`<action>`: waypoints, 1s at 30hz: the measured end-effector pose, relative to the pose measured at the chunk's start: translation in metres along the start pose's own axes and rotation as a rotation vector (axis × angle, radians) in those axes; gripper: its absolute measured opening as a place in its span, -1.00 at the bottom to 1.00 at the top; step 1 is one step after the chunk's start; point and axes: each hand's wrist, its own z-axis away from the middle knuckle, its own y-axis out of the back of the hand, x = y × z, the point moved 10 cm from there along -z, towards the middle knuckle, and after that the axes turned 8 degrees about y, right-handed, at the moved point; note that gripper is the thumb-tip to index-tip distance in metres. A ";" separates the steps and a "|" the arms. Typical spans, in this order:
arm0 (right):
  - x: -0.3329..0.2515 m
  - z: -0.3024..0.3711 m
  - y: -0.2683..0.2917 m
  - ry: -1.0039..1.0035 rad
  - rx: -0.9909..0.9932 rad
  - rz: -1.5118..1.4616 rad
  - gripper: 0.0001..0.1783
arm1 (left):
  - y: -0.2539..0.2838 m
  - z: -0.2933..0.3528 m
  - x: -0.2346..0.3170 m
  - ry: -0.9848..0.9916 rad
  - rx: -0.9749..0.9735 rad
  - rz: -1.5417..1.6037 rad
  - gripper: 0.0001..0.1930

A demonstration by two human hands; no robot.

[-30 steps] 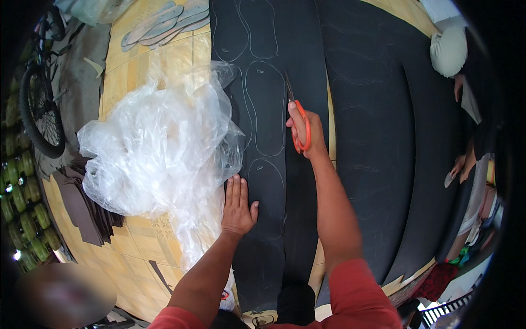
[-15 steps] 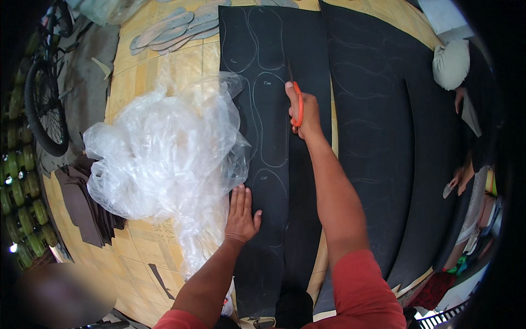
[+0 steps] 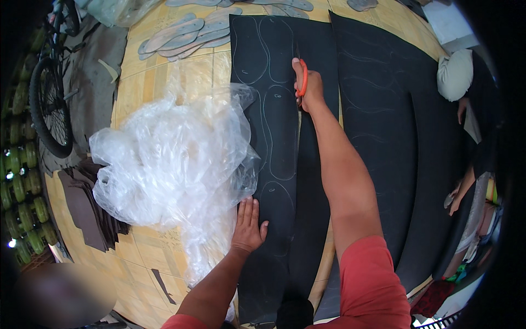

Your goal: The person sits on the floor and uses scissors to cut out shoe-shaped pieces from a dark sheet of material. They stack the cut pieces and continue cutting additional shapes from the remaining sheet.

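A long black sheet (image 3: 276, 219) lies on the floor in front of me, with sole shapes outlined on it in pale lines. My right hand (image 3: 311, 90) grips orange-handled scissors (image 3: 304, 78) at the sheet's far part, the blades pointing away from me. Behind the scissors a cut runs lengthwise toward me, with a black strip (image 3: 309, 181) to its right. My left hand (image 3: 249, 226) lies flat on the sheet's left edge, fingers stretched out. Against those fingertips rests a crumpled heap of clear plastic (image 3: 170, 159).
Grey sole pieces (image 3: 189, 35) lie beyond the plastic. Dark brown pieces (image 3: 87, 208) are stacked at left, near a bicycle (image 3: 49, 109). Another outlined black sheet (image 3: 372, 164) spreads to the right, where a co-worker's hand (image 3: 453, 200) shows at its far side.
My right hand has moved farther away along the sheet with the scissors, and the cut is longer. My left hand stays flat at the edge. The whole view has shifted slightly.
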 end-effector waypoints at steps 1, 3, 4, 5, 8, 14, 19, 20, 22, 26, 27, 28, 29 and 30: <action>-0.001 -0.005 -0.002 -0.013 -0.010 -0.005 -0.38 | 0.001 0.000 0.000 0.000 0.004 0.005 -0.27; -0.003 -0.015 -0.003 -0.004 -0.044 -0.029 -0.39 | 0.001 0.000 0.002 -0.006 0.000 0.009 -0.28; -0.004 -0.021 -0.004 0.000 -0.061 -0.040 -0.40 | 0.001 0.000 0.002 -0.010 -0.002 0.011 -0.28; -0.004 -0.028 -0.004 0.021 -0.067 -0.032 -0.42 | 0.001 0.000 0.002 -0.015 0.001 0.014 -0.28; -0.006 -0.037 -0.009 -0.038 -0.091 -0.060 -0.45 | 0.000 0.001 -0.001 -0.013 0.007 0.024 -0.28; -0.014 -0.065 -0.010 -0.030 -0.104 -0.053 -0.50 | -0.003 0.002 0.000 -0.008 -0.013 0.026 -0.28; -0.025 -0.074 -0.010 0.000 -0.095 -0.056 -0.49 | -0.001 0.001 0.002 -0.027 0.005 0.039 -0.28; -0.025 -0.074 -0.008 0.001 -0.083 -0.046 -0.49 | -0.003 0.000 0.002 -0.026 -0.001 0.042 -0.28; -0.020 -0.059 -0.011 0.049 -0.070 0.123 -0.38 | 0.000 -0.003 0.000 -0.006 -0.009 0.040 -0.28; -0.029 -0.049 -0.012 0.166 -0.097 0.229 -0.27 | 0.003 0.002 -0.002 0.017 0.004 0.033 -0.29; -0.035 -0.057 -0.005 0.257 -0.039 0.276 -0.25 | 0.001 0.002 -0.001 0.011 0.004 0.038 -0.29; -0.034 -0.069 0.003 0.238 -0.041 0.284 -0.24 | 0.000 0.001 0.000 0.006 0.004 0.043 -0.29; -0.038 -0.075 0.005 0.217 -0.052 0.285 -0.23 | 0.000 0.002 -0.001 -0.003 0.009 0.043 -0.29; -0.039 -0.078 0.003 0.195 -0.063 0.286 -0.23 | 0.001 0.004 -0.001 -0.012 0.014 0.044 -0.29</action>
